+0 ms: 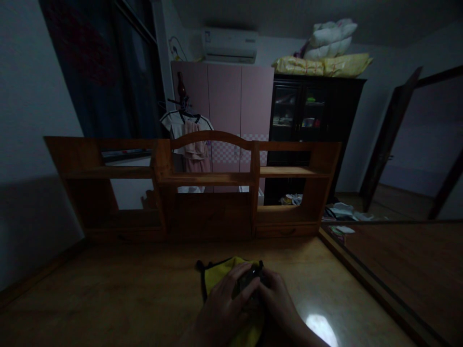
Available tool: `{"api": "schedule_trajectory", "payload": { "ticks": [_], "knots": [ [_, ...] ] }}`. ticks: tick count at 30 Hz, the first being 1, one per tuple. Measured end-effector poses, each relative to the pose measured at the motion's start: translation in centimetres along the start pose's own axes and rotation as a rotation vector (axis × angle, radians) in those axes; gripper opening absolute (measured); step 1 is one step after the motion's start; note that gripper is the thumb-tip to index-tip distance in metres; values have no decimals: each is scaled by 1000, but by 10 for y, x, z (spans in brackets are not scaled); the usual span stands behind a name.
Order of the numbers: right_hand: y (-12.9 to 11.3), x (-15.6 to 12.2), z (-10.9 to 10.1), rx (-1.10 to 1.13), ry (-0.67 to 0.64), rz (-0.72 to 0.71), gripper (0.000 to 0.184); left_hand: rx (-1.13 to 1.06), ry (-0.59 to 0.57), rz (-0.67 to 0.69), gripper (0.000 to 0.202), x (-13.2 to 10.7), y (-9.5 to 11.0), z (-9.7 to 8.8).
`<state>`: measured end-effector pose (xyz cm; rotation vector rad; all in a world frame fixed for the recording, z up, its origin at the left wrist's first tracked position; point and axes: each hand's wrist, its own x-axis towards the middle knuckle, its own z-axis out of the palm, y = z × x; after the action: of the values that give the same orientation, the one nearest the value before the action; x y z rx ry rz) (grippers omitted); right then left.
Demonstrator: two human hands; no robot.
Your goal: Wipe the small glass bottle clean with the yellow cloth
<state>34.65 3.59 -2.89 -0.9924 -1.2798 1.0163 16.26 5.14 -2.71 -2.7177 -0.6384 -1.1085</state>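
Note:
A yellow cloth bag with black trim point(219, 275) lies on the wooden desk point(119, 294) near its front edge. My left hand point(224, 303) rests on the bag with its fingers curled over a small dark object point(251, 278). My right hand point(277, 296) meets it from the right, fingers closed on the same dark object. The room is dim, and what the object is cannot be made out.
A wooden shelf unit point(202, 178) stands along the desk's back edge. Behind it are a pink wardrobe point(238, 101), hanging clothes point(188, 140), a dark glass cabinet point(311, 120) topped with bedding, and an air conditioner point(229, 44). An open door point(390, 140) is at right.

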Motion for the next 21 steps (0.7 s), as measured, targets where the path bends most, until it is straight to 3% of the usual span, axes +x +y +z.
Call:
{"api": "schedule_trajectory", "payload": {
  "ticks": [8,16,21],
  "knots": [
    [-1,2,0,-25,-26,9,28,-4,-31,-36,72,-1,-3,-5],
    [7,2,0,36,68,70,39,-23,-41,-49,70,1,-3,-7],
    [5,1,3,130,14,61,41,0,-23,-46,70,2,-1,-6]
  ]
}}
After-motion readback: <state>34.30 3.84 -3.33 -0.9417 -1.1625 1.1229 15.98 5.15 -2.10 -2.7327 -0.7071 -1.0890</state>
